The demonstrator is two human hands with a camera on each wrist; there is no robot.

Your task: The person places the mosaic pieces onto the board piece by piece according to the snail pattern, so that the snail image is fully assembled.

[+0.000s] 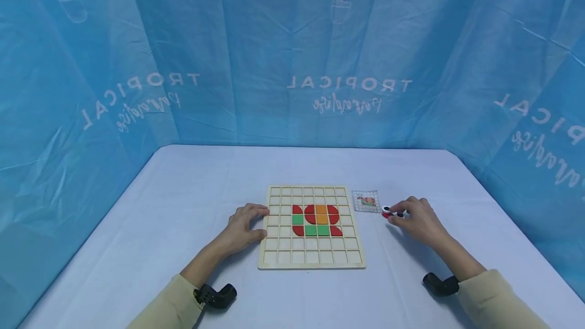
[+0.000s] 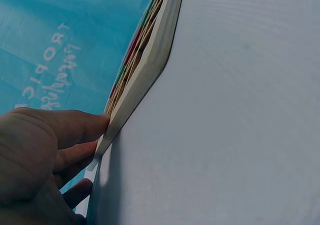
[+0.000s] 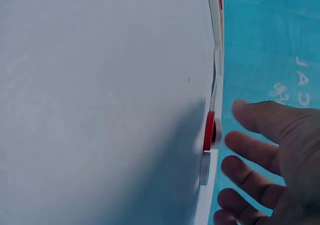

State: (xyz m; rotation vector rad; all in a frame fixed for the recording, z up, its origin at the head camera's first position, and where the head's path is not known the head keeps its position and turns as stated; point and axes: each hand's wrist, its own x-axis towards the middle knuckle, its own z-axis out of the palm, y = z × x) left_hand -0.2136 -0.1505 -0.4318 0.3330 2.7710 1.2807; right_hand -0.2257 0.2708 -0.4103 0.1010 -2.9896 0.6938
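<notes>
My left hand (image 1: 239,230) rests against the left edge of a pale wooden grid board (image 1: 284,244), its thumb and fingertips touching the rim. Red, green and orange tiles fill several cells near the board's middle. Over a few small loose pieces to the right is my right hand (image 1: 418,221), fingers bent and spread apart. In the right wrist view a red piece (image 3: 209,131) lies by a white disc (image 3: 216,133), with a second white piece (image 3: 205,169) alongside. Those pieces sit just beyond the fingertips, and nothing shows between thumb and forefinger.
Beside the board's upper right corner lies a small card (image 1: 361,208) with a gridded colour picture. White cloth (image 1: 205,176) covers the table. Blue printed curtains (image 1: 256,55) hang behind it and along both sides.
</notes>
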